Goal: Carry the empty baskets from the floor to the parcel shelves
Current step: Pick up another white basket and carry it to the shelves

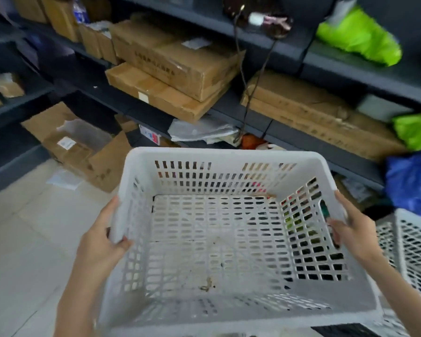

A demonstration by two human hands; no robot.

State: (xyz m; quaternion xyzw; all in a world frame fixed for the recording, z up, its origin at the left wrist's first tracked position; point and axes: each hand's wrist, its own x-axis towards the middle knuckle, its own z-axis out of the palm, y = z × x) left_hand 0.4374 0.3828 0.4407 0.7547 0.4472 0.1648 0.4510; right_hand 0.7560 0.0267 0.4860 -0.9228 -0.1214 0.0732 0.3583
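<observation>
An empty white slotted basket (229, 155) fills the lower middle of the head view, held up off the floor. My left hand (102, 235) grips its left rim, thumb inside the wall. Opposite it, my right hand (353, 229) holds the right rim at the handle slot. The basket's floor is bare apart from a small brown stain. Dark parcel shelves (231, 110) run across the view just beyond the basket's far edge. A second white basket (416, 244) sits low at the right, beside my right forearm.
The shelves carry flat cardboard boxes (180, 66), bright green bags (357, 37) and a blue bag (411, 181). More cardboard boxes (83, 152) lie on the pale tiled floor (27, 239) at the left. A thin dark cord (260, 76) hangs in front of the shelves.
</observation>
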